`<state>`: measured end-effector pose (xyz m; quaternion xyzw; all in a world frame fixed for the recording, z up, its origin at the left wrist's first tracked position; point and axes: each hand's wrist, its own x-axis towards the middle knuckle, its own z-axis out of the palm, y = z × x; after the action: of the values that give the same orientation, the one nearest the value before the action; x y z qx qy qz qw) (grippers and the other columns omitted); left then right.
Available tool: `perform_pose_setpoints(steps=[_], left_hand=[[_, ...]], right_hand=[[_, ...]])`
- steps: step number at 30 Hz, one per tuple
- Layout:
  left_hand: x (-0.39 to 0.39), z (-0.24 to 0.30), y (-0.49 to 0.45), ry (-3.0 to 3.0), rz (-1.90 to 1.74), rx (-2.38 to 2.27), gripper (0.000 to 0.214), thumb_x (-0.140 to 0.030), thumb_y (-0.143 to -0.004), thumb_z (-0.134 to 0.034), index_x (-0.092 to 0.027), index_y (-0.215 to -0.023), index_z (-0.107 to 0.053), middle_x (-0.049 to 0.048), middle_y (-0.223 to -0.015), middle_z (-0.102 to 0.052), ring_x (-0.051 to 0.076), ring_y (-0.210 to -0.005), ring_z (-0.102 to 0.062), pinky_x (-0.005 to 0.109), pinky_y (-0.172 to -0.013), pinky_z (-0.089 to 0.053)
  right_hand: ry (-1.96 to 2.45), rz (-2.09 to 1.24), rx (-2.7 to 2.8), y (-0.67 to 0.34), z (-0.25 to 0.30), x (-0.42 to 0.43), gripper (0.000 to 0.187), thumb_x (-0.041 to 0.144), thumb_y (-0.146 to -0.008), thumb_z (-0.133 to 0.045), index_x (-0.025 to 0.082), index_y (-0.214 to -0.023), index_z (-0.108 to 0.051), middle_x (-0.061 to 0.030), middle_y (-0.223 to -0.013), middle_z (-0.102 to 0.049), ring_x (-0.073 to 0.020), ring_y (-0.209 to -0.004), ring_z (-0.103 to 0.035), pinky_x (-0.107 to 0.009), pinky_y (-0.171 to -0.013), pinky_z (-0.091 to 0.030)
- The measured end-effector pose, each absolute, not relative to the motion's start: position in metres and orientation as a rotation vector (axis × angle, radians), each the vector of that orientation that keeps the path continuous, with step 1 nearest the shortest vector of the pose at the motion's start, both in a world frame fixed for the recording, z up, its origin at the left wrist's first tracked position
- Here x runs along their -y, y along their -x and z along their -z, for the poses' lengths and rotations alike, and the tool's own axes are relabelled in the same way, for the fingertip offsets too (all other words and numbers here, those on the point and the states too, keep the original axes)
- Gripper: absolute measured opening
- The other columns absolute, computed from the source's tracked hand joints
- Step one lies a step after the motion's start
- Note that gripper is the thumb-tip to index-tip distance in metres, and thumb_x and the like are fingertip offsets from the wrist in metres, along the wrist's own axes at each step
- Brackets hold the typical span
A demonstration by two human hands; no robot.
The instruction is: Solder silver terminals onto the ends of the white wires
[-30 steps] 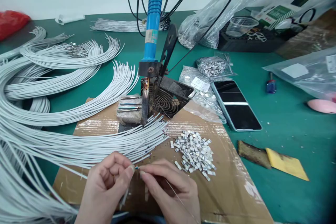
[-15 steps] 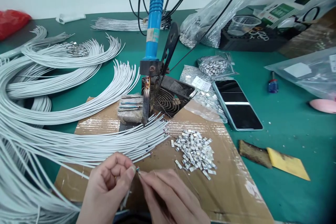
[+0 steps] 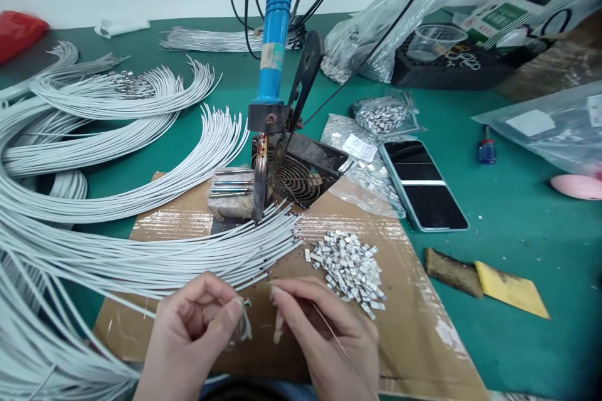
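Note:
My left hand [image 3: 192, 332] is closed in a pinch on the stripped end of a thin white cable [image 3: 244, 302] near the front edge of the cardboard sheet [image 3: 414, 319]. My right hand [image 3: 329, 332] is beside it, fingers curled, with a thin strand of solder wire [image 3: 336, 341] running across it; its fingertip area is blurred. A fan of white cables [image 3: 188, 257] lies just beyond both hands. A heap of small metal terminals [image 3: 350, 269] sits right of the hands. A blue-handled soldering iron [image 3: 268, 88] stands clamped upright behind the cables.
Large bundles of white cables [image 3: 70, 156] cover the left of the green table [image 3: 517, 213]. A small fan [image 3: 301, 178], a phone [image 3: 421, 185], bags of terminals [image 3: 380, 116], a yellow sponge [image 3: 510, 288], a screwdriver [image 3: 486, 150] and plastic bags [image 3: 545, 125] lie to the right.
My right hand has drawn away to the right from my left hand's fingertips, opening a gap between them. My left hand keeps its pinch on the cable end.

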<state>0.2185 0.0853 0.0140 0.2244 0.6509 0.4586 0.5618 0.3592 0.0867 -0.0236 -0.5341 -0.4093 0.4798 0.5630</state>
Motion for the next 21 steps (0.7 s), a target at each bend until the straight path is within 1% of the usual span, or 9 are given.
perform_pose_setpoints(steps=[3,5,8,10,13,16,18,21], left_hand=[[-0.0841,-0.0116,-0.2178,-0.59,-1.073,-1.533,0.027,-0.028,-0.06,-0.094,-0.014,-0.061,-0.071,-0.0007,-0.056,-0.062,0.002,-0.044,-0.032,0.014,-0.044,-0.018],[-0.0837,-0.0107,-0.2175,-0.621,-1.067,-1.524,0.023,-0.026,-0.062,-0.092,-0.015,-0.061,-0.072,0.0024,-0.064,-0.069,0.003,-0.046,-0.039,0.014,-0.045,-0.022],[-0.0835,-0.0112,-0.2179,-0.65,-1.06,-1.522,0.02,-0.024,-0.062,-0.09,-0.017,-0.061,-0.072,0.0048,-0.069,-0.072,0.011,-0.057,-0.055,0.016,-0.046,-0.031],[-0.0838,-0.0122,-0.2187,-0.657,-1.065,-1.539,0.019,-0.024,-0.061,-0.09,-0.018,-0.059,-0.072,0.0056,-0.069,-0.072,0.015,-0.064,-0.061,0.016,-0.048,-0.034],[-0.0846,-0.0131,-0.2204,-0.677,-1.089,-1.555,0.019,-0.022,-0.059,-0.09,-0.019,-0.057,-0.071,0.0052,-0.069,-0.072,0.014,-0.063,-0.059,0.016,-0.046,-0.033],[-0.0853,-0.0124,-0.222,-0.684,-1.113,-1.553,0.02,-0.018,-0.058,-0.089,-0.019,-0.055,-0.069,0.004,-0.067,-0.07,0.014,-0.062,-0.058,0.015,-0.045,-0.031],[-0.0853,-0.0118,-0.2229,-0.681,-1.126,-1.55,0.019,-0.017,-0.057,-0.088,-0.019,-0.054,-0.069,0.0037,-0.067,-0.07,0.014,-0.062,-0.059,0.015,-0.044,-0.029],[-0.0847,-0.0114,-0.2236,-0.671,-1.13,-1.551,0.02,-0.016,-0.057,-0.088,-0.019,-0.055,-0.068,0.0027,-0.067,-0.07,0.011,-0.058,-0.058,0.014,-0.045,-0.031]], right_hand=[[1.203,-1.309,0.854,-0.3571,0.0195,-0.0887,0.009,0.025,-0.087,-0.078,0.025,-0.085,-0.086,-0.0013,-0.072,-0.071,-0.0104,-0.051,-0.062,-0.019,-0.049,-0.053],[1.174,-1.365,0.839,-0.3562,0.0173,-0.09,0.008,0.025,-0.085,-0.08,0.027,-0.085,-0.088,-0.0016,-0.072,-0.07,-0.0089,-0.05,-0.06,-0.017,-0.049,-0.05],[1.15,-1.379,0.859,-0.3563,0.0151,-0.0917,0.009,0.024,-0.084,-0.08,0.029,-0.084,-0.088,-0.0023,-0.073,-0.071,-0.007,-0.048,-0.054,-0.017,-0.046,-0.045],[1.153,-1.38,0.883,-0.3572,0.0145,-0.0923,0.012,0.023,-0.084,-0.079,0.03,-0.085,-0.088,-0.0018,-0.074,-0.071,-0.0066,-0.047,-0.051,-0.017,-0.044,-0.042],[1.176,-1.357,0.963,-0.3592,0.0149,-0.0927,0.015,0.02,-0.084,-0.078,0.032,-0.087,-0.088,-0.0018,-0.072,-0.071,-0.0087,-0.051,-0.053,-0.018,-0.046,-0.043],[1.178,-1.326,1.02,-0.3609,0.0161,-0.0925,0.017,0.019,-0.084,-0.079,0.032,-0.089,-0.089,-0.0012,-0.072,-0.071,-0.0098,-0.054,-0.054,-0.02,-0.056,-0.051],[1.17,-1.32,1.039,-0.3616,0.017,-0.0922,0.018,0.019,-0.085,-0.079,0.034,-0.09,-0.088,0.0001,-0.073,-0.071,-0.0093,-0.054,-0.054,-0.022,-0.063,-0.054],[1.163,-1.315,1.069,-0.3626,0.0186,-0.0917,0.02,0.019,-0.086,-0.078,0.035,-0.092,-0.088,0.0,-0.074,-0.071,-0.0115,-0.061,-0.061,-0.022,-0.067,-0.054]])
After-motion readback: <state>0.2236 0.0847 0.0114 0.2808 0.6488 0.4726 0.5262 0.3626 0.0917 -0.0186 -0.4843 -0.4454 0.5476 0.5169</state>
